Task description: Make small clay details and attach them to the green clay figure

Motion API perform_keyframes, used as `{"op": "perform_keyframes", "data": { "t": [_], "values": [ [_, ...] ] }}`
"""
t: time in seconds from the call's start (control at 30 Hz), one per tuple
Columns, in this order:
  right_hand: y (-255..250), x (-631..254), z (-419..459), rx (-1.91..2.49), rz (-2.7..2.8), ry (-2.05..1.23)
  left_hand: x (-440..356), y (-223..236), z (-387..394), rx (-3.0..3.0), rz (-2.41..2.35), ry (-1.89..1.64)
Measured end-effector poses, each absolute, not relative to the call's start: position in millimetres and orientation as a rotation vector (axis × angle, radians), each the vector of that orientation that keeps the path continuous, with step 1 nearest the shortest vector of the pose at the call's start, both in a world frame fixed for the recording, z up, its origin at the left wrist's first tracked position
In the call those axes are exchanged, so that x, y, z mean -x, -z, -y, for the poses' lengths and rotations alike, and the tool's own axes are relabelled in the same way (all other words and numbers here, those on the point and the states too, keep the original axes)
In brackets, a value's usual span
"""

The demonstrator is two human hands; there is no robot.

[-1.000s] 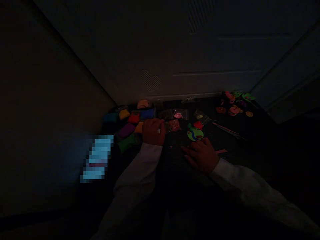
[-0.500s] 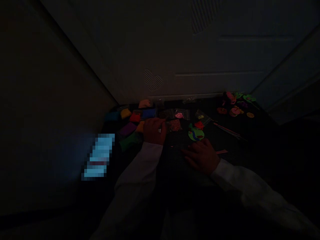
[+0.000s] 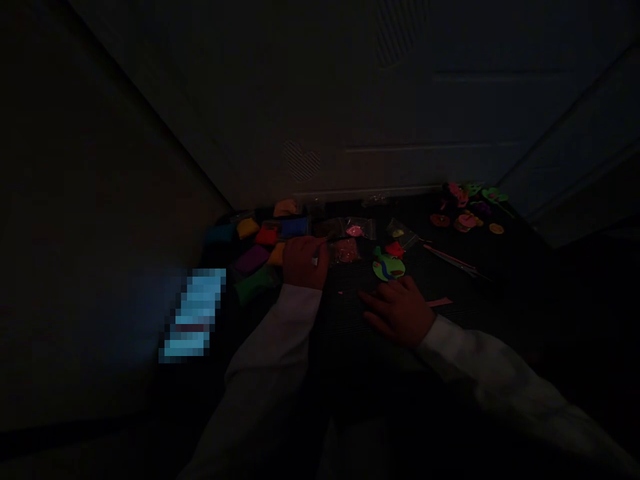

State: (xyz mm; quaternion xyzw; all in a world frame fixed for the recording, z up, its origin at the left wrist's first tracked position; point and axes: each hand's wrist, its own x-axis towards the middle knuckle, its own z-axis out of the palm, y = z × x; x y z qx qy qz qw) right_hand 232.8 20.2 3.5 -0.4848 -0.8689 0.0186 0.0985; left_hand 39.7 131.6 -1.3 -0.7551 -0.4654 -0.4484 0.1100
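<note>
The scene is very dark. My left hand (image 3: 303,262) is closed in a pinch beside a small clear bag with reddish pieces (image 3: 345,251); what its fingers hold is too dim to name. My right hand (image 3: 400,310) lies flat on the dark mat (image 3: 350,320), fingers stretched out, just below a round green clay figure with a blue stripe and a red top (image 3: 389,265). To the left of my left hand sit several coloured clay blocks (image 3: 260,248): yellow, red, blue, purple, orange, green.
More small clear bags (image 3: 357,230) lie behind the hands. A thin pink tool (image 3: 450,259) lies to the right, a pink strip (image 3: 440,302) near my right hand. Finished colourful clay shapes (image 3: 467,207) sit at the far right. A glowing blue screen (image 3: 193,317) is at left.
Nothing has clearly moved; only the view shifts slightly and the light dims. Both hands stay where they were.
</note>
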Motion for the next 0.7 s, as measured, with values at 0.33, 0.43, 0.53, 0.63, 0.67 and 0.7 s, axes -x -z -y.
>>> {"op": "perform_keyframes", "data": {
  "t": [0.33,0.43,0.53,0.63,0.67,0.7],
  "values": [
    [-4.2,-233.1,-19.7,1.417,2.595,-0.053,-40.1,2.4,-131.4,2.234,1.384,1.334],
    [-3.3,-234.5,-19.3,1.454,2.552,-0.048,-39.7,2.2,-131.2,2.229,1.392,1.354],
    [-2.7,-236.1,-18.1,1.436,2.539,-0.061,-39.3,1.8,-130.8,2.236,1.386,1.363],
    [-2.0,-236.8,-17.5,1.427,2.526,-0.072,-39.1,1.9,-130.6,2.229,1.387,1.364],
    [-1.6,-236.9,-17.6,1.434,2.514,-0.07,-39.0,2.0,-130.5,2.222,1.39,1.366],
    [-1.3,-237.1,-17.7,1.443,2.5,-0.065,-39.0,2.0,-130.5,2.214,1.387,1.369]
  ]
}}
